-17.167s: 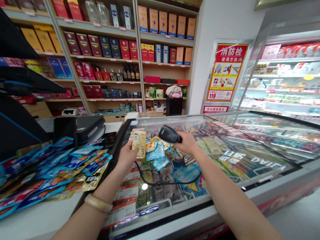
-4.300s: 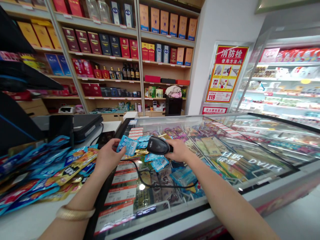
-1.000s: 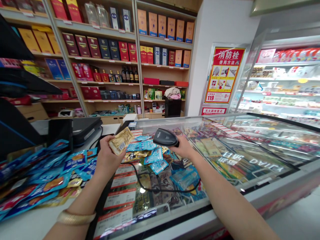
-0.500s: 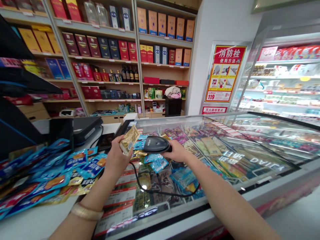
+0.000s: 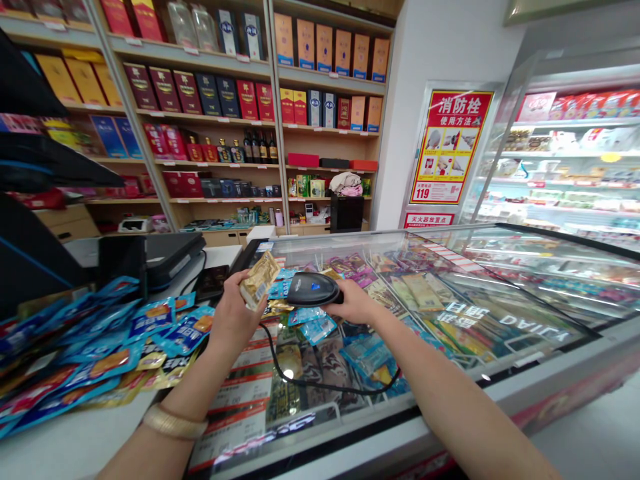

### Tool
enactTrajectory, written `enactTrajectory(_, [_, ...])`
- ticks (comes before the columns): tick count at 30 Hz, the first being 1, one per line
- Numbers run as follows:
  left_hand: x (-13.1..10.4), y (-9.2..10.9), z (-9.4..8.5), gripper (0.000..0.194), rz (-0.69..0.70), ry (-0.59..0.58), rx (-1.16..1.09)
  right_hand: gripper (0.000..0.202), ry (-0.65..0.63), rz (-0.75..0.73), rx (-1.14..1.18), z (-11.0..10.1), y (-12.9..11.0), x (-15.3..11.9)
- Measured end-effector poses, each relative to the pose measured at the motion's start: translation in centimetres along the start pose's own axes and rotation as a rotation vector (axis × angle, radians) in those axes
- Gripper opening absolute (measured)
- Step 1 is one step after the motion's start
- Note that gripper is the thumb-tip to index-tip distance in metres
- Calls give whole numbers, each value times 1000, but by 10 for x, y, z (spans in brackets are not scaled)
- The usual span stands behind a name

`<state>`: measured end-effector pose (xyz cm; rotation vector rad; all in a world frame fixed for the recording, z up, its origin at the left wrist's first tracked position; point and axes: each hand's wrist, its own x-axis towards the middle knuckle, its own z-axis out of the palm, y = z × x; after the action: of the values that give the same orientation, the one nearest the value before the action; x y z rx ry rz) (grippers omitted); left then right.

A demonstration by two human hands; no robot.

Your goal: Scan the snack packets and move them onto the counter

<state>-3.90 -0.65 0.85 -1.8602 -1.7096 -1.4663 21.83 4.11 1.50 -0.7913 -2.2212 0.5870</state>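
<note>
My left hand (image 5: 239,310) is closed on a gold snack packet (image 5: 261,279), tilted so that a barcode shows near its lower end. In my right hand (image 5: 356,301) is a black barcode scanner (image 5: 314,289), its head pointing left at the packet, a small gap between them. A blue light glows on the scanner's top. Its black cable (image 5: 330,387) loops over the glass lid of the freezer (image 5: 300,460). Several blue packets (image 5: 319,328) and some gold ones lie on the glass beneath my hands.
On the counter (image 5: 30,460) to the left lies a heap of blue and gold snack packets (image 5: 107,363). Behind it stand dark checkout equipment (image 5: 173,257) and a dark screen (image 5: 30,247). Shelves of boxed bottles (image 5: 215,97) line the back wall; a lit display fridge (image 5: 575,160) is at right.
A blue light has come on atop the scanner. Both hands, the packet and the scanner stay in nearly the same place.
</note>
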Motion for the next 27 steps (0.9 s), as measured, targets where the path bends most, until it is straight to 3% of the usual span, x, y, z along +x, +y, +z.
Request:
enactTrajectory(6, [-1,4,1,58,-120,-15,-60,21,102,24,-82,-6,5,0])
enactTrajectory(12, [-3,14,21,61,-273,-190,-143,26,275,252,-430,-27,19,-6])
enactTrajectory(16, [-6,18,32,65,-142,-370,89,33,306,373,-542,-34,30,-9])
enactTrajectory(19, [-9,18,34,88,-57,-485,251,33,336,406,-571,-36,31,-11])
enactTrajectory(22, [-8,17,29,96,-22,-533,332,30,362,398,-575,-38,29,-12])
enactTrajectory(27, [1,11,-3,67,-45,-404,533,29,370,399,-571,-38,33,-12])
